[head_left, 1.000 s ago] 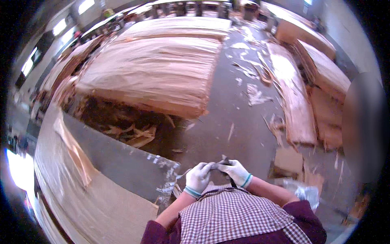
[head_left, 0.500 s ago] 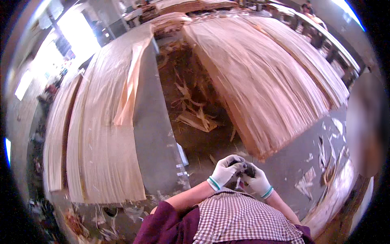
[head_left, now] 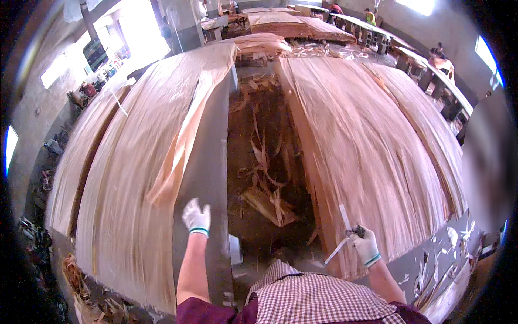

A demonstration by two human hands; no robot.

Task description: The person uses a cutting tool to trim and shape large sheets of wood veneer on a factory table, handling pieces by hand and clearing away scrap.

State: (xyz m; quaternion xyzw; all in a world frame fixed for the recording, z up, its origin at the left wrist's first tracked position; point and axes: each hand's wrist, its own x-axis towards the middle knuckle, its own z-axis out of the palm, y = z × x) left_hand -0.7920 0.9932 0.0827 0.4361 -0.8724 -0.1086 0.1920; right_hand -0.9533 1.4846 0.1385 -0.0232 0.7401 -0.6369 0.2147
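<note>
you seem positioning: left hand (head_left: 196, 217), empty at eight o'clock, near veneer flap (head_left: 182, 147); right hand (head_left: 366, 247) grasps pale strip (head_left: 344, 217); pinching calls for gentleness.

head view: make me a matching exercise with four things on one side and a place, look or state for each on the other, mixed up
Column one
1. left hand
2. right hand
3. apron
4. veneer scraps

Column two
A. dark-and-white checks
B. in the gap between the left veneer stack and the right veneer stack
C. open, with fingers spread, seen against the grey board
D. closed on a dark object with pale strips jutting out beside it

Right pairs: 1-C, 2-D, 3-A, 4-B
</note>
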